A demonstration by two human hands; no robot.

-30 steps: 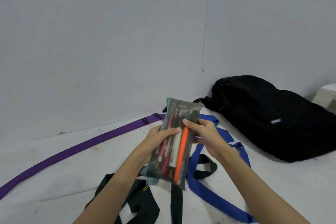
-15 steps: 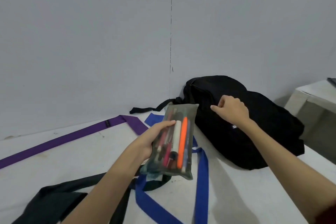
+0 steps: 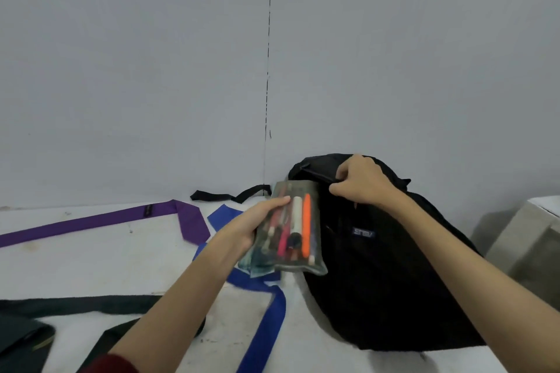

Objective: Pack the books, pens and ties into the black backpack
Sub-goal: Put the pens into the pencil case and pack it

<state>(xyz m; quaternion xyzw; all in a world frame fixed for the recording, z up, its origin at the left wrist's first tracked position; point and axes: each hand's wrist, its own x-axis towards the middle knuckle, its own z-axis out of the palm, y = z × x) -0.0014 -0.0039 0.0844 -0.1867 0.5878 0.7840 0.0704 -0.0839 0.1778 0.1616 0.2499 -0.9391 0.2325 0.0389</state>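
Observation:
My left hand (image 3: 251, 227) grips a see-through pouch of pens (image 3: 291, 230), held just left of the black backpack (image 3: 388, 281), which lies against the wall on the white surface. My right hand (image 3: 360, 182) pinches the fabric at the backpack's top, near its zip. A purple tie (image 3: 106, 218) stretches across the left. A blue tie (image 3: 266, 318) runs under the pouch toward me. A dark green tie (image 3: 75, 306) lies at the lower left. No books are in view.
A grey wall (image 3: 181, 70) rises straight behind the surface. A black backpack strap (image 3: 230, 195) trails along its foot. A pale box-like block (image 3: 524, 239) stands at the right edge beside the backpack.
My right hand let go of the pouch, reached to the backpack and now pinches its top. My left hand carried the pouch right, up to the backpack. My view swung right.

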